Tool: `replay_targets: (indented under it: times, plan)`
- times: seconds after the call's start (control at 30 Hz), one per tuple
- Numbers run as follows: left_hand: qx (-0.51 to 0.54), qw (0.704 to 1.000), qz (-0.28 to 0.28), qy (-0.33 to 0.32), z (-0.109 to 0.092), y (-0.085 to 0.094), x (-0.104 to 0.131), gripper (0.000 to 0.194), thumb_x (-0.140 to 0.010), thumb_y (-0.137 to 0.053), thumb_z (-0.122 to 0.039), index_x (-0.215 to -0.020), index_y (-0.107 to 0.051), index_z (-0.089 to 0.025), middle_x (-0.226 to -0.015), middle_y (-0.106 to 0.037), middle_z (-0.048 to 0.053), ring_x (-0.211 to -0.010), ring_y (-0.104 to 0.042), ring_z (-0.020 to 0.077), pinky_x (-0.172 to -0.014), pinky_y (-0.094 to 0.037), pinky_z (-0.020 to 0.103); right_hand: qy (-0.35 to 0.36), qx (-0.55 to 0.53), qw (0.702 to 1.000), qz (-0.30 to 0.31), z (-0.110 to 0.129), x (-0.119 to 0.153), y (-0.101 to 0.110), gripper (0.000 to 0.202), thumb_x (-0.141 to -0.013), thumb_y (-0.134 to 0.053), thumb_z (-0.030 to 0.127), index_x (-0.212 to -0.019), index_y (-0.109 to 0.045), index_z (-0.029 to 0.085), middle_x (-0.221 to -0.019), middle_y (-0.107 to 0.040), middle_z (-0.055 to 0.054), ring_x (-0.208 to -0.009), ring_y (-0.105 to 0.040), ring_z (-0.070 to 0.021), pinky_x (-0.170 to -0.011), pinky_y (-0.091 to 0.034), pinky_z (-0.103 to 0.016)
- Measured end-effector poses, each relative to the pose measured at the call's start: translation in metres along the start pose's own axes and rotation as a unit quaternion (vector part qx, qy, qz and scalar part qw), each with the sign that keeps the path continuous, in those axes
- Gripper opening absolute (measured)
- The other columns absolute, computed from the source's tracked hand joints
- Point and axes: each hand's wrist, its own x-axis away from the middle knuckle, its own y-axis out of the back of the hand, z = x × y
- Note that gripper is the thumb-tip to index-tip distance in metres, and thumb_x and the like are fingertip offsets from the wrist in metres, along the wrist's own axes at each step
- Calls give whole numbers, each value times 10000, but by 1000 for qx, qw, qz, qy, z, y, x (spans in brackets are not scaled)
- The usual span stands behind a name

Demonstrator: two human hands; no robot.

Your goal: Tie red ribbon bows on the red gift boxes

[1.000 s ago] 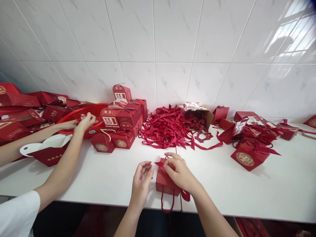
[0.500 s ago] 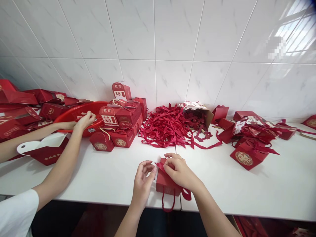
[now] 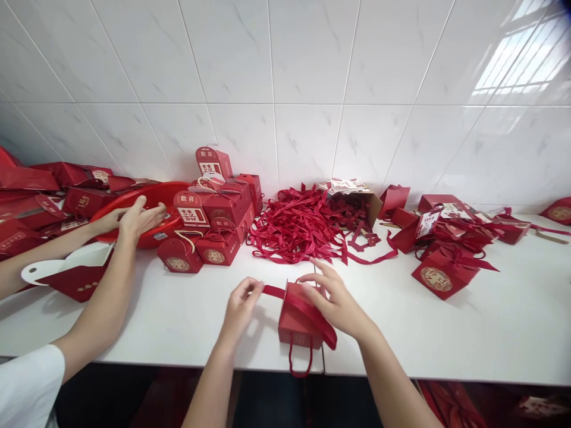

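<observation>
A small red box (image 3: 300, 324) with a rope handle hanging over the table's front edge lies in front of me. My left hand (image 3: 242, 297), left of the box, pinches the end of a red ribbon (image 3: 273, 291). From there the ribbon runs across the box top and loops down at its right side. Over the box's upper right part, my right hand (image 3: 328, 291) has its fingers spread; nothing shows gripped in it. A second handle at the far side of the box is mostly hidden by the right hand.
Behind the box is a heap of red ribbons (image 3: 294, 229) beside an open carton (image 3: 373, 209). Finished-looking red boxes (image 3: 223, 246) are stacked left of it, others (image 3: 446, 276) at right. Another person's hands (image 3: 138, 219) reach over a red basin (image 3: 154, 238).
My left hand has moved left, drawing the ribbon end out from the box. My right hand's fingers have spread and lifted off the ribbon. The other person's hand has opened.
</observation>
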Motion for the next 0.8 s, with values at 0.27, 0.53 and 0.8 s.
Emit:
replay_targets:
  times: [0.27,0.53,0.8]
  plan:
    - [-70,986,-150,3,33,23,-7,198,-707,-622,-383,-769,-549,-210,-883,-566,66,-947,-522,279,-869,-394,395,-40,-69,992,-96,-43,37,24,266,-889,-504,442,-1003,-615,229,-1071,-632,-71,-1049,-570,-225,-941,-425,-386]
    - [177,976,123,39,-6,-45,17,305,-774,-590,-502,-790,-494,-213,-758,-520,-18,-635,-500,128,-569,-405,220,-50,-168,984,-23,-51,28,-12,329,-872,-513,487,-719,-489,197,-743,-530,-5,-715,-524,-146,-711,-445,-296]
    - [187,956,208,86,-3,-29,22,398,-758,-596,-543,-623,-479,-188,-578,-424,-44,-516,-356,100,-501,-301,217,-127,-395,910,18,-60,35,-2,366,-803,-632,466,-777,-352,232,-572,-340,97,-492,-332,-75,-498,-245,-220]
